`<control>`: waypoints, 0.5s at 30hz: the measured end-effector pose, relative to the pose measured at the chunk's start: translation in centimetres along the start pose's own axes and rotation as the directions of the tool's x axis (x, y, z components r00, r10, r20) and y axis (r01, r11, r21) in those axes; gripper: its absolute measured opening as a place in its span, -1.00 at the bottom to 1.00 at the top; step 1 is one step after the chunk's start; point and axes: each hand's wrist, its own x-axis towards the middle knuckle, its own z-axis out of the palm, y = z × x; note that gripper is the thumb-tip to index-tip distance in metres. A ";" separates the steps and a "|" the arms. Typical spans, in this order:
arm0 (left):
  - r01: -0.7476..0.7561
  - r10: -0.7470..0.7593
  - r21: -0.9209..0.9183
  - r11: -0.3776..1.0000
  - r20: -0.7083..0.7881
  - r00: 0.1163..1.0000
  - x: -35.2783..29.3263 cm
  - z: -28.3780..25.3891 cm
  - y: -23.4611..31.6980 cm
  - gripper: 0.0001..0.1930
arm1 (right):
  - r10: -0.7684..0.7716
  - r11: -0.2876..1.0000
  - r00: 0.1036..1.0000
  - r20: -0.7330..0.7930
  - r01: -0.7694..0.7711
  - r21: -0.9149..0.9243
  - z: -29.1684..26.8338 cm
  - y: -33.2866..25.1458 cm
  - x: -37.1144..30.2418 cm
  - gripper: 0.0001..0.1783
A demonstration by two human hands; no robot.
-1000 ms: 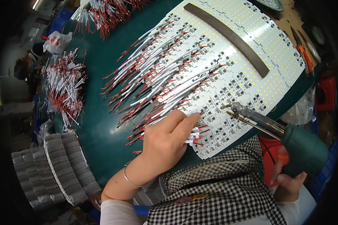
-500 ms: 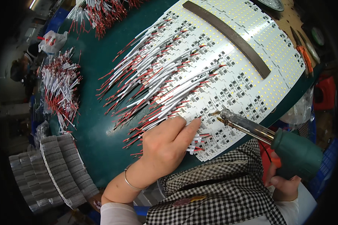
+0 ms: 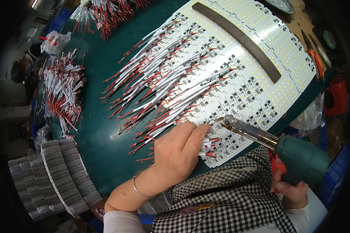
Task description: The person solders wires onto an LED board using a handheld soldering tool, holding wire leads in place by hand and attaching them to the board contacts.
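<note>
My left hand point(image 3: 179, 151) is closed in a pinch over the white circuit board sheet point(image 3: 237, 132), fingertips close to its surface. Whatever it pinches is hidden behind the fingers. In my right hand point(image 3: 293, 192) is a soldering gun point(image 3: 303, 159) with a green body and red trigger. Its dark barrel points left, and the tip is just right of my left fingertips, close to the board. Rows of white-sleeved wires point(image 3: 194, 93) with red ends lie across the board's left part, overhanging its edge. A few short wire ends point(image 3: 210, 147) show beside my left hand.
A curved brown bar point(image 3: 241, 39) lies across the board. Loose wires point(image 3: 64, 89) are heaped at the left of the green table point(image 3: 101, 155), with another bundle point(image 3: 109, 13) at the far side. Stacked grey strips point(image 3: 68, 174) stand near left. Orange-handled pliers point(image 3: 317, 62) lie far right.
The soldering gun has shifted slightly left, its tip now closer to my left fingertips. My left hand has moved a little to the right, still pinching. The board has shifted slightly right.
</note>
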 end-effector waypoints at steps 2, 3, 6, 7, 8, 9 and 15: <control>-0.014 0.013 -0.010 1.000 -0.022 1.000 0.0 0.0 0.0 -0.65 | 0.006 1.000 1.000 0.024 -0.006 -0.015 0.2 0.0 0.0 -0.32; -0.007 0.007 -0.012 1.000 -0.014 1.000 0.0 -0.1 0.0 -0.64 | 0.009 1.000 0.997 0.071 -0.007 -0.026 0.2 -0.1 0.3 -0.36; -0.002 0.002 -0.015 1.000 -0.010 1.000 -0.1 0.1 -0.1 -0.63 | 0.029 0.997 0.994 0.102 -0.021 -0.072 0.9 -0.6 0.9 -0.43; -0.004 0.004 -0.016 1.000 -0.014 1.000 -0.1 0.2 -0.1 -0.63 | 0.045 0.994 0.995 0.085 -0.036 -0.107 1.1 -0.8 1.0 -0.46; -0.003 0.003 -0.018 1.000 -0.013 1.000 -0.1 0.2 -0.2 -0.63 | 0.046 0.994 0.995 0.084 -0.037 -0.107 1.0 -0.7 1.1 -0.46; -0.005 0.004 -0.025 1.000 -0.013 1.000 -0.2 0.2 -0.2 -0.63 | 0.026 0.979 0.988 0.150 0.005 -0.204 0.6 -0.4 1.1 -0.48; 0.000 0.000 -0.028 1.000 0.003 1.000 0.0 -0.1 0.1 -0.61 | -0.003 0.767 0.955 0.297 0.193 -0.611 -1.3 1.1 -0.1 -0.44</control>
